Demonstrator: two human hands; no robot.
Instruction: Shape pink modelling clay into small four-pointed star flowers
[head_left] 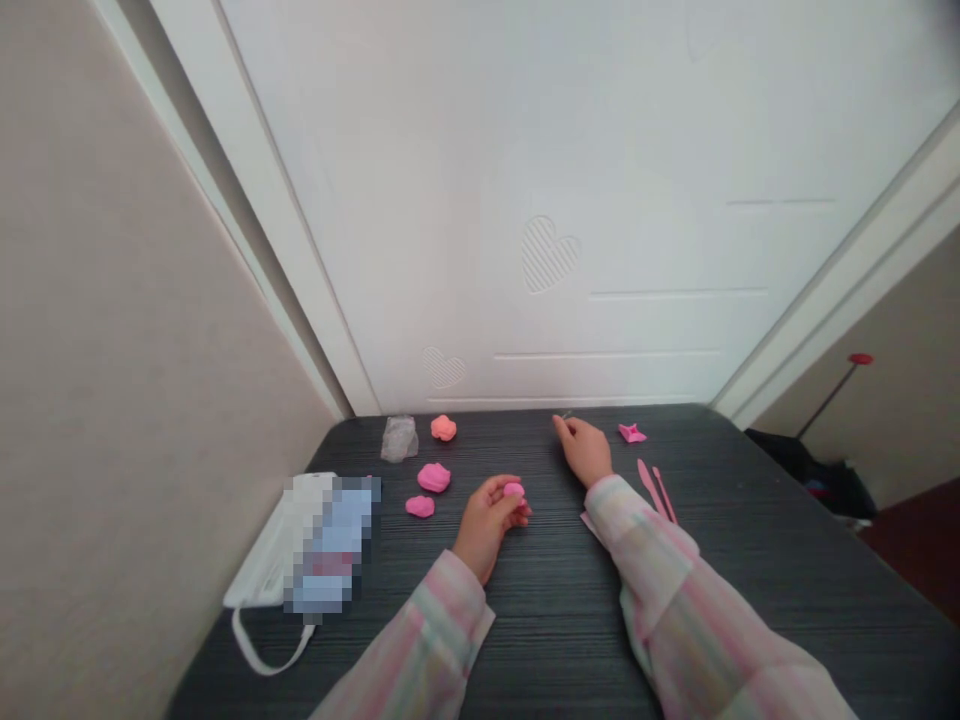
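Note:
My left hand [489,522] is closed around a small pink lump of clay [514,490], held between thumb and fingers above the middle of the dark table. Farther back, my right hand [585,450] reaches toward the table's far edge with its fingers pinched. A thin sliver of something shows by its fingertips, too small to name. Two pink clay lumps, a larger one [433,477] and a smaller one [420,506], lie left of my left hand. Behind them sits an orange clay lump [443,428]. Right of my right hand is a pink pointed, star-like piece [632,433].
Two slim pink modelling tools [652,488] lie beside my right sleeve. A crumpled clear plastic wrapper [399,438] is at the back left. On the left edge rests a white flat item [274,545] with a strap, partly under a blurred blue object [330,550]. A white door [480,200] stands behind the table.

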